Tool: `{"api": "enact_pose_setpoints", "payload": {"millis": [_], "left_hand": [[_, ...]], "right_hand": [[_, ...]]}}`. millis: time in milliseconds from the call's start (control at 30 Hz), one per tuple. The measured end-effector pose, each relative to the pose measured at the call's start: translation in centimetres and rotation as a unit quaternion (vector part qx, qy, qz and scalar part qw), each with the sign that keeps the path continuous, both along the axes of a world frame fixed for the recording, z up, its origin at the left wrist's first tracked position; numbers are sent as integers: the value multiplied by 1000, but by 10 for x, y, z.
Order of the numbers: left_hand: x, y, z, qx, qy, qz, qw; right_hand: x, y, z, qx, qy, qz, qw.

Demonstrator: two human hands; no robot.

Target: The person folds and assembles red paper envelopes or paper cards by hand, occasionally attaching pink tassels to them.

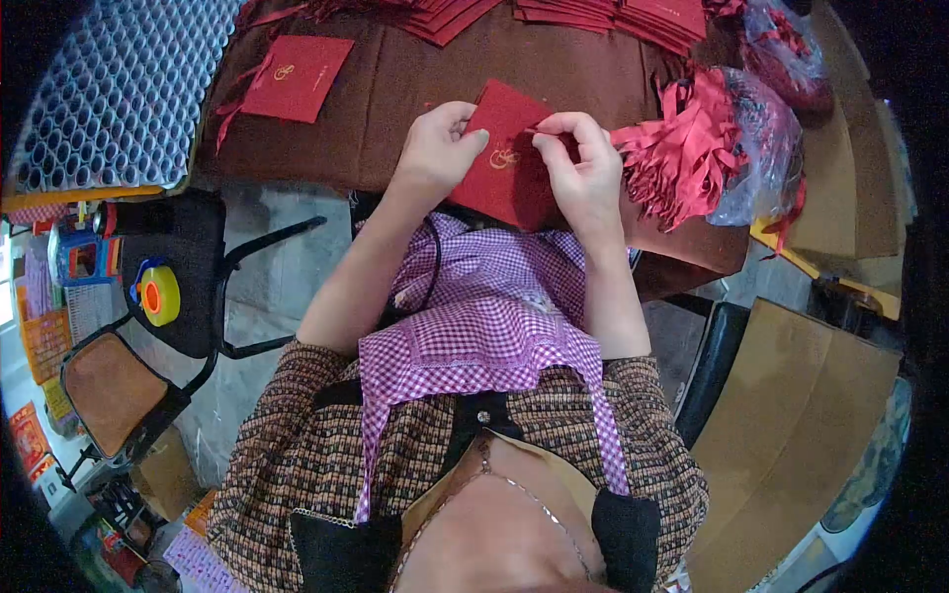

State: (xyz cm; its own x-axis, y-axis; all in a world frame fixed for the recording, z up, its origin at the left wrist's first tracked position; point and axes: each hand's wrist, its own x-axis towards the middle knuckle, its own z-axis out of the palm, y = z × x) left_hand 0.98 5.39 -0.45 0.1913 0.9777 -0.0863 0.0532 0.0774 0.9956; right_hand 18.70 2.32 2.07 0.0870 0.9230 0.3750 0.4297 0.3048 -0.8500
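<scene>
Held between both hands in the upper middle of the frame, a red card point(502, 163) with a gold emblem is tilted over the near edge of the brown-covered table point(395, 89). The card's left edge is gripped by the left hand point(435, 148), fingers curled under and thumb laid on the face. Its upper right edge is pinched by the right hand point(583, 168), thumb and forefinger pressed together; whether a ribbon strand lies between them cannot be told. Both forearms are raised from a purple checked apron point(474, 326).

To the right of the hands, a heap of red ribbons point(682, 148) is seen spilling from a clear plastic bag point(761, 148). A second red card point(297, 77) lies at upper left, and stacks of red cards point(613, 15) are ranged along the top edge. A tray of round tubes point(119, 89) fills the upper left corner. A black chair point(188, 267) bearing a yellow round tool point(158, 294) is placed at left, and cardboard sheets point(791, 435) are stacked at lower right.
</scene>
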Motion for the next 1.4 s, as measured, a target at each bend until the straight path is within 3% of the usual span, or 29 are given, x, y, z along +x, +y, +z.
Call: {"api": "enact_pose_setpoints", "payload": {"millis": [67, 200, 400, 467, 633, 700, 800, 1000, 1167, 1400], "left_hand": [[1, -3, 4, -1, -5, -1, 1000], [6, -9, 18, 40, 35, 14, 998], [8, -13, 13, 64, -18, 9, 998], [11, -14, 12, 61, -43, 8, 997], [10, -17, 22, 56, -31, 4, 998], [5, -12, 18, -55, -150, -33, 987], [1, -10, 16, -96, -231, -63, 966], [0, -11, 20, -112, -259, -74, 957], [-1, -12, 24, -122, -266, -90, 952], [0, -11, 24, -128, -263, -93, 952]], "right_hand": [[-3, 2, 0, 79, -123, 5, 989], [-10, 8, -9, 118, -172, -15, 978], [-18, 12, -15, 89, -102, -6, 991], [-19, 13, -18, 45, -20, -3, 999], [-22, 9, -10, 50, -40, -34, 997], [-22, 7, -6, 37, -33, -39, 998], [-21, 5, -2, 63, -51, -49, 996], [-13, 4, 0, 96, -76, -45, 991], [-11, 2, -1, 66, -16, -12, 998], [-9, 1, 4, 59, -17, 0, 998]]}}
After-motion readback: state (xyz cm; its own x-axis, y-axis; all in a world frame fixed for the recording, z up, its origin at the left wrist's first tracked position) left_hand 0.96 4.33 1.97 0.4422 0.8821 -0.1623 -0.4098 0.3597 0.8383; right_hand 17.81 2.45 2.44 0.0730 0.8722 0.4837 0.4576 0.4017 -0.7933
